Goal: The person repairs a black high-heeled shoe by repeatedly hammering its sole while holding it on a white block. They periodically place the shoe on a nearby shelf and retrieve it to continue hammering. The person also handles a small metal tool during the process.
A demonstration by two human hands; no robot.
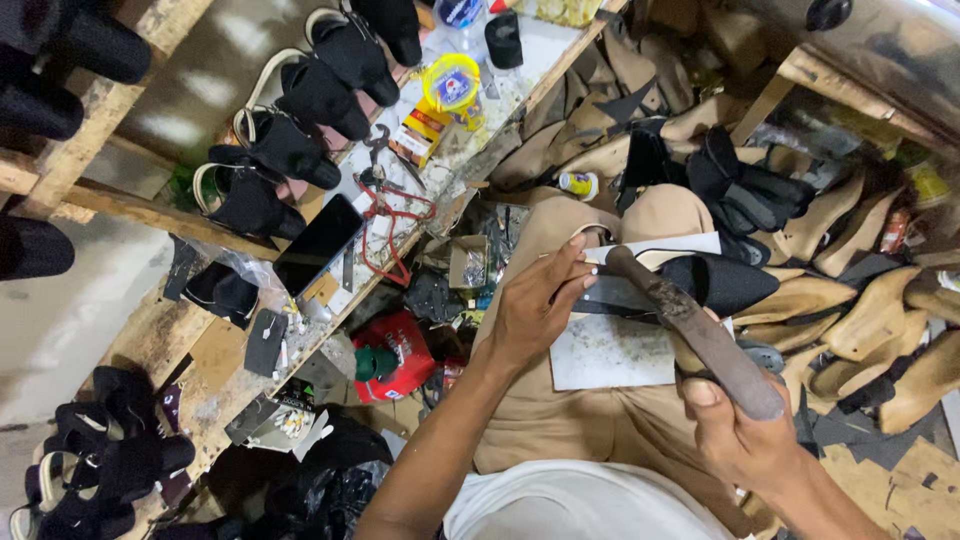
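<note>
A black pointed shoe (pixel 715 283) lies across my lap on a white board (pixel 610 352) that rests on my tan trousers. My left hand (pixel 535 305) presses down on the heel end of the shoe, fingers spread over it. My right hand (pixel 735 430) grips a long rusty metal tool (pixel 690 325) by its handle. The tool's far end lies over the shoe's rear part, close to my left fingertips.
A cluttered wooden bench (pixel 215 365) at left carries black shoes (pixel 290 145), a dark phone (pixel 318 243), pliers (pixel 378 160) and a yellow tape roll (pixel 452 82). A red can (pixel 392 355) stands below it. Tan wooden shoe lasts (pixel 870 320) and black shoes pile up at right.
</note>
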